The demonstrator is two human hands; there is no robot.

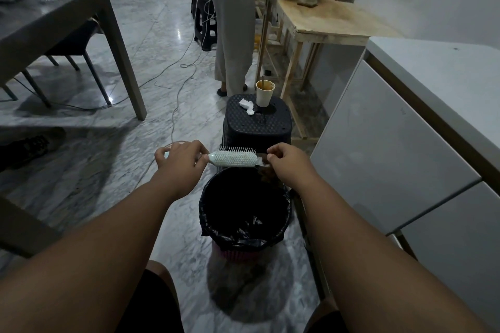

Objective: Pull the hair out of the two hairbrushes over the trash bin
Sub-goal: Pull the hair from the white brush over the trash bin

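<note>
1. Left hand point(180, 156): closed around the handle of the pale green hairbrush point(233, 159), fingers wrapped tight; the handle is almost entirely hidden inside the fist
2. Right hand point(286, 160): thumb and forefinger pressed together at the brush's far tip, apparently pinching a dark tuft of hair point(266, 170) that hangs below the hand; whether that tuft is fully free of the bristles cannot be told
3. Hairbrush axis: runs level, left to right between the two hands, with the bristles pointing up and away from the person
4. Position over target: the brush head sits above the far rim of the trash bin point(205, 213), which is lined with a black bag; the hanging tuft is over the bin's far right edge
5. Governing relation: the hair lies at the tip end, beside the right hand, so a pull to the right, along the brush axis and away from the left fist, would likely strip it
6. Only one hairbrush is visible; the second is not in view
7. Beyond the bin stands a black stool point(254, 127) bearing a paper cup point(265, 94)
</note>
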